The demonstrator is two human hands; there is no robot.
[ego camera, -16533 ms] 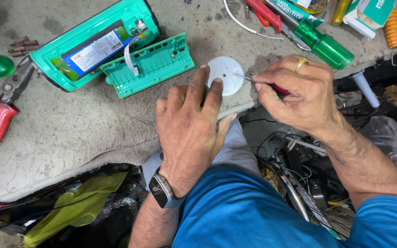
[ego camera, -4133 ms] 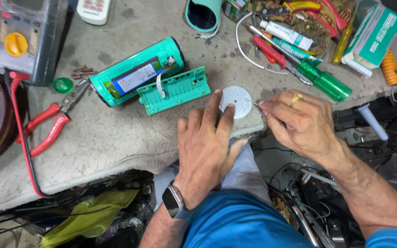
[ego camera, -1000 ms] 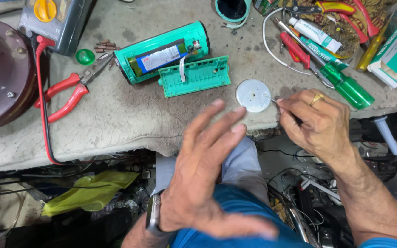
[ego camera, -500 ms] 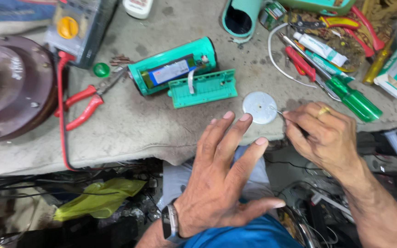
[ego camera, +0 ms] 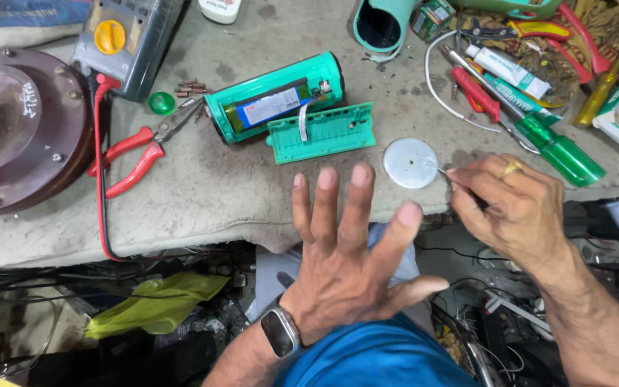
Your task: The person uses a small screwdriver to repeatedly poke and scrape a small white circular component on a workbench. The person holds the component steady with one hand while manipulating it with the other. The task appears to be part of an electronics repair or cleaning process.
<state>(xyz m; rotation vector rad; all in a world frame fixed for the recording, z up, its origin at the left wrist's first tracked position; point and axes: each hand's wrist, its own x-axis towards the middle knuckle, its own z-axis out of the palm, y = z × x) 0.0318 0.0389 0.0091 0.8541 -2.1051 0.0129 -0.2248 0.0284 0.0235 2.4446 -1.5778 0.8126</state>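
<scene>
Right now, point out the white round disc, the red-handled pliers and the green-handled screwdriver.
white round disc (ego camera: 410, 163), head view, its flat face.
red-handled pliers (ego camera: 134, 154), head view, a red grip.
green-handled screwdriver (ego camera: 560, 150), head view, green handle.

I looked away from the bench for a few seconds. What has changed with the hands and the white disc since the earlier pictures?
The left hand has let go of the white disc and lifted off toward the body, fingers spread, holding nothing. The right hand stays pinched on a thin tool whose tip remains at the disc's edge. The disc, the opened green casing and the red-handled pliers lie as before.
</scene>
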